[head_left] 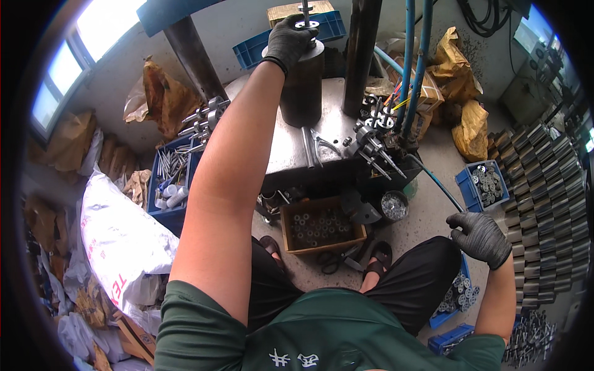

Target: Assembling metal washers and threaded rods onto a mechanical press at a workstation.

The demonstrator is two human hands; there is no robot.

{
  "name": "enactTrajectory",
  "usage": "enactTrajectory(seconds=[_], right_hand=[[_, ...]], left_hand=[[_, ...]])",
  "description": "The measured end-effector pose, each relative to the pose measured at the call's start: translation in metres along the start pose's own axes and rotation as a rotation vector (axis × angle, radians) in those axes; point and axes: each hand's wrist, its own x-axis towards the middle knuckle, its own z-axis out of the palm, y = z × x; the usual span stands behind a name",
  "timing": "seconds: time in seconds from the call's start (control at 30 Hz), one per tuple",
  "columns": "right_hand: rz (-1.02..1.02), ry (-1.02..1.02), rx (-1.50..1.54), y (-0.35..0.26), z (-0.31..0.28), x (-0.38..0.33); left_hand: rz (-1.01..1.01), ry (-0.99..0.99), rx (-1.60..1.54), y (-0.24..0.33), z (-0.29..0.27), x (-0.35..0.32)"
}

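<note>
My left hand [289, 43], in a dark grey glove, reaches far forward to the top of a dark upright cylinder [301, 96] on a metal press table [334, 102]. Its fingers close round a silver metal disc [307, 25], through which a thin upright rod [305, 9] passes. At the right, beside my knee, my gloved right hand [480, 240] is closed on the end of a long blue-and-dark lever [438, 184] that slopes up toward the table. Pliers [325, 145] and a short metal tube [307, 147] lie at the table's front edge.
Dark posts [362, 59] flank the cylinder, with blue hoses [408, 68] at the right. Below stands a wooden box [325, 247] of small rings. Blue bins [473, 198] hold metal parts; stacked metal tubes [544, 210] line the right. A white sack [117, 235] lies left.
</note>
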Motion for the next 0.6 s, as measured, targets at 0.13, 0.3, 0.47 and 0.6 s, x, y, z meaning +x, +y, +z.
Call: enactTrajectory(seconds=[0.13, 0.3, 0.47, 0.6], right_hand=[[-0.061, 0.423, 0.081, -0.005, -0.019, 0.016], [-0.411, 1.09, 0.002, 0.013, -0.074, 0.107], [-0.286, 1.071, 0.12, 0.029, -0.118, 0.157], [-0.154, 0.963, 0.074, 0.025, -0.112, 0.152]], left_hand=[[-0.102, 0.035, 0.007, 0.009, 0.0, -0.003], [-0.067, -0.014, -0.183, -0.009, -0.006, 0.004], [-0.072, -0.021, -0.096, -0.002, 0.0, 0.004], [-0.038, 0.028, 0.063, -0.001, -0.003, 0.001]])
